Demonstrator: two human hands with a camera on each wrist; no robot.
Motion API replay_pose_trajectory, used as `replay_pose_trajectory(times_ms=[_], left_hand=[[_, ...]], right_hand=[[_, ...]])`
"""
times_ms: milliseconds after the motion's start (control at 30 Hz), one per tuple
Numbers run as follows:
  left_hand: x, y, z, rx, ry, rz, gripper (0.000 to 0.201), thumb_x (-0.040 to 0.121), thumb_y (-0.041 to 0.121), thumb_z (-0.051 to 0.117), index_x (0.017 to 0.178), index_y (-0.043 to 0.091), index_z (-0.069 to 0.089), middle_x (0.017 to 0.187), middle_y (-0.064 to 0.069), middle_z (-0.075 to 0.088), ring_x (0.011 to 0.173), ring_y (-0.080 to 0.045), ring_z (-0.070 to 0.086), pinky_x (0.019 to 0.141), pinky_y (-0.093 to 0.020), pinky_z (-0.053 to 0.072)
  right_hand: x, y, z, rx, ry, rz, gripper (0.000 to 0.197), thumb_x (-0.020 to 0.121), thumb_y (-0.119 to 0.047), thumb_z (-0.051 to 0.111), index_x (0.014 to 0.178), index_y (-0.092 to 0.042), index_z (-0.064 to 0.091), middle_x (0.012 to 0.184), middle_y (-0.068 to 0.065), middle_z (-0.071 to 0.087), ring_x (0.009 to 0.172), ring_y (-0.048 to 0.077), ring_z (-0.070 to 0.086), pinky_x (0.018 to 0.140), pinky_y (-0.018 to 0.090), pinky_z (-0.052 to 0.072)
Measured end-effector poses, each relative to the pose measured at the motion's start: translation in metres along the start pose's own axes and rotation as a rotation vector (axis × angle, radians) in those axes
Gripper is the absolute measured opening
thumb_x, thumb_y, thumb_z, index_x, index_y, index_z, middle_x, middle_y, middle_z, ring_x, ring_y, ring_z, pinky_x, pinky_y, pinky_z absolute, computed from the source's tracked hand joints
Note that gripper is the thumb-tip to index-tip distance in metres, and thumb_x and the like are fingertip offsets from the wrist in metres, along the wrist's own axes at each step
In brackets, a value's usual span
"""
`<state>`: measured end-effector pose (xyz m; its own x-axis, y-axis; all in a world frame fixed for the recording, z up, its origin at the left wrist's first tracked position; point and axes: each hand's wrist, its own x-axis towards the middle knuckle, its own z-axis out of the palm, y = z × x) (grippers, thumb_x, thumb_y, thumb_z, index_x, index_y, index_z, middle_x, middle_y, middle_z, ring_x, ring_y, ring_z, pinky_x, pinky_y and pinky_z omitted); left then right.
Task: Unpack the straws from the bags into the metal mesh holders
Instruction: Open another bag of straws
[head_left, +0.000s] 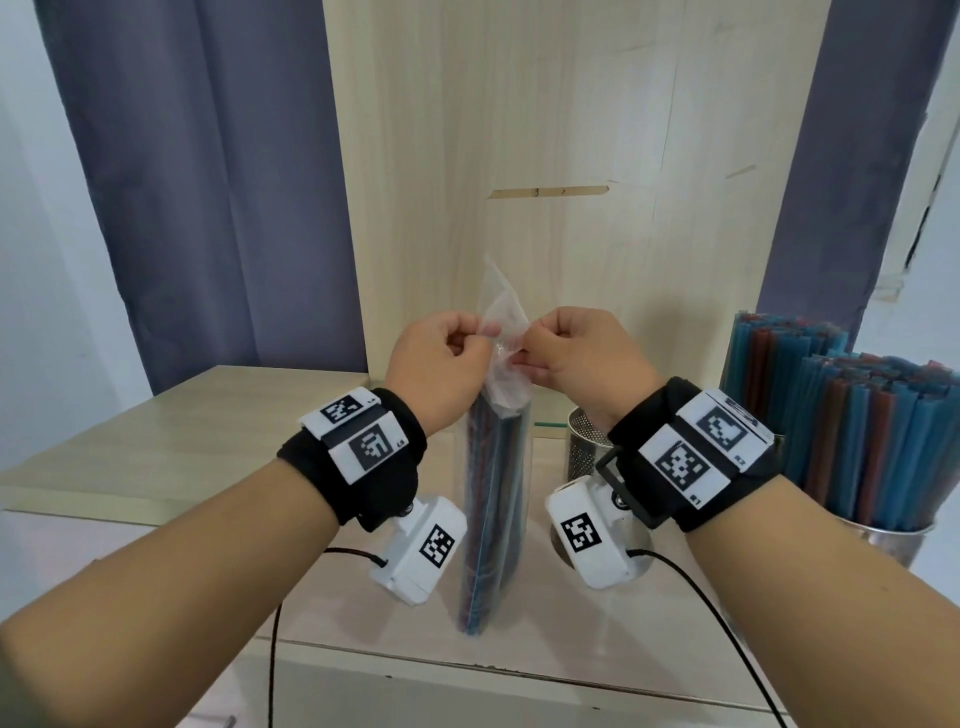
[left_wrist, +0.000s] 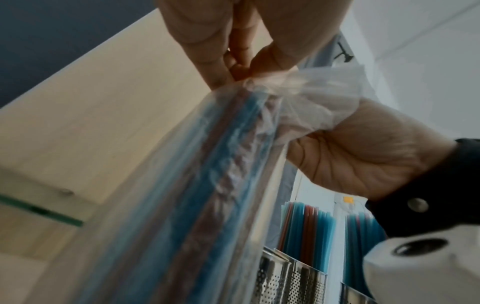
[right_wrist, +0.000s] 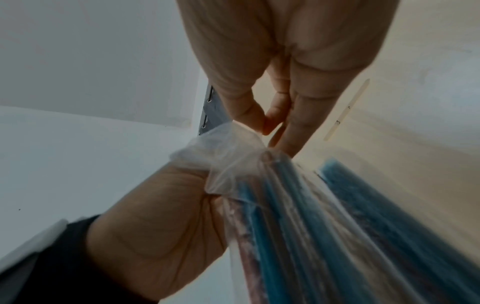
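A clear plastic bag (head_left: 493, 519) of blue and red straws stands upright on the wooden counter (head_left: 182, 441). My left hand (head_left: 483, 340) pinches the crumpled bag top (head_left: 501, 317) from the left, and my right hand (head_left: 522, 348) pinches it from the right. In the left wrist view the left hand (left_wrist: 241, 72) nips the plastic (left_wrist: 311, 92) between thumb and fingers. The right wrist view shows the right hand (right_wrist: 270, 131) pinching just above the straws (right_wrist: 298, 226). An empty metal mesh holder (head_left: 584, 447) stands behind my right wrist, partly hidden.
At the right, two metal holders (head_left: 883, 532) are packed with upright blue and red straws (head_left: 883, 431). A tall wooden panel (head_left: 571, 156) rises behind the bag, with dark curtains on both sides. Sensor cables trail from both wrists over the counter's front edge.
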<state>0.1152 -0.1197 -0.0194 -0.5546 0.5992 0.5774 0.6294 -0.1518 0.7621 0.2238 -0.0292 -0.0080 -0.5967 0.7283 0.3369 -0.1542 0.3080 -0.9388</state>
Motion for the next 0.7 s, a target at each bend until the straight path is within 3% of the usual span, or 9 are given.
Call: replay_pose_trajectory(times_ms=[67,133,200,267,333,433,533,633,700], left_hand=[[0.002,0.004,0.001,-0.01,-0.006,0.01,0.014,0.093,0.017,0.057,0.083,0.021,0.065,0.07,0.002,0.062,0.059,-0.009,0.053,0.06,-0.027,0.049],[0.005,0.009,0.0,-0.003,-0.028,0.001,0.02,0.094,0.029,0.059,0.083,0.015,0.067,0.075,-0.005,0.065,0.068,-0.017,0.059,0.071,-0.036,0.054],[0.01,0.01,0.0,-0.093,-0.043,-0.078,0.024,0.094,0.027,0.058,0.075,0.014,0.063,0.074,-0.009,0.066,0.075,-0.027,0.067,0.077,-0.047,0.059],[0.013,0.011,0.001,-0.169,0.041,-0.148,0.023,0.092,0.021,0.052,0.071,0.014,0.056,0.07,-0.004,0.062,0.078,-0.034,0.067,0.076,-0.054,0.058],[0.014,0.01,0.002,-0.136,0.128,-0.137,0.019,0.091,0.02,0.048,0.074,0.014,0.052,0.071,0.0,0.058,0.079,-0.031,0.066,0.077,-0.052,0.058],[0.007,0.009,0.006,-0.083,0.044,-0.063,0.014,0.096,0.021,0.05,0.083,0.016,0.051,0.077,-0.003,0.065,0.072,-0.016,0.067,0.072,-0.037,0.059],[0.002,0.01,0.009,-0.102,-0.044,-0.026,0.009,0.097,0.021,0.054,0.09,0.022,0.047,0.082,-0.01,0.069,0.075,-0.024,0.069,0.071,-0.044,0.059],[0.003,0.016,0.006,-0.163,-0.048,-0.079,0.022,0.095,0.01,0.054,0.113,0.017,0.044,0.078,-0.004,0.065,0.061,-0.012,0.066,0.062,-0.034,0.058],[0.005,0.019,0.004,-0.131,-0.053,-0.039,0.034,0.093,0.003,0.051,0.116,0.025,0.042,0.081,-0.003,0.059,0.056,-0.011,0.063,0.054,-0.031,0.057]], right_hand=[[-0.001,-0.004,0.0,0.075,0.016,0.02,0.011,0.092,-0.002,0.058,0.082,-0.005,0.056,0.074,0.012,0.068,0.06,0.015,0.068,0.056,0.021,0.056],[-0.001,-0.007,0.001,0.125,0.031,0.031,0.008,0.092,-0.007,0.062,0.087,-0.007,0.055,0.064,0.006,0.067,0.053,0.014,0.066,0.051,0.022,0.054],[0.0,-0.009,0.002,0.104,0.043,0.026,0.007,0.092,-0.007,0.062,0.087,-0.006,0.057,0.059,0.002,0.065,0.049,0.011,0.063,0.048,0.021,0.051],[0.002,-0.009,0.001,0.128,0.098,0.021,0.016,0.093,-0.002,0.058,0.077,-0.004,0.058,0.059,0.003,0.062,0.045,0.008,0.06,0.047,0.02,0.051],[0.005,-0.008,0.0,0.193,0.138,0.037,0.022,0.093,-0.001,0.055,0.072,-0.006,0.055,0.064,0.006,0.06,0.046,0.009,0.06,0.05,0.023,0.054],[0.005,-0.011,0.002,0.157,0.07,0.068,0.008,0.096,-0.015,0.059,0.092,-0.01,0.055,0.08,0.007,0.064,0.052,0.011,0.062,0.05,0.025,0.052],[0.011,-0.017,0.001,0.019,0.038,0.063,0.021,0.093,-0.02,0.066,0.108,-0.016,0.053,0.086,0.006,0.065,0.059,0.014,0.062,0.052,0.025,0.052],[0.015,-0.021,-0.002,-0.018,0.057,0.004,0.019,0.087,0.0,0.065,0.093,-0.015,0.055,0.073,0.008,0.062,0.056,0.014,0.057,0.055,0.024,0.053],[0.015,-0.02,-0.003,0.005,0.025,-0.019,0.021,0.088,0.005,0.059,0.081,-0.013,0.051,0.066,0.008,0.058,0.054,0.016,0.055,0.058,0.027,0.054]])
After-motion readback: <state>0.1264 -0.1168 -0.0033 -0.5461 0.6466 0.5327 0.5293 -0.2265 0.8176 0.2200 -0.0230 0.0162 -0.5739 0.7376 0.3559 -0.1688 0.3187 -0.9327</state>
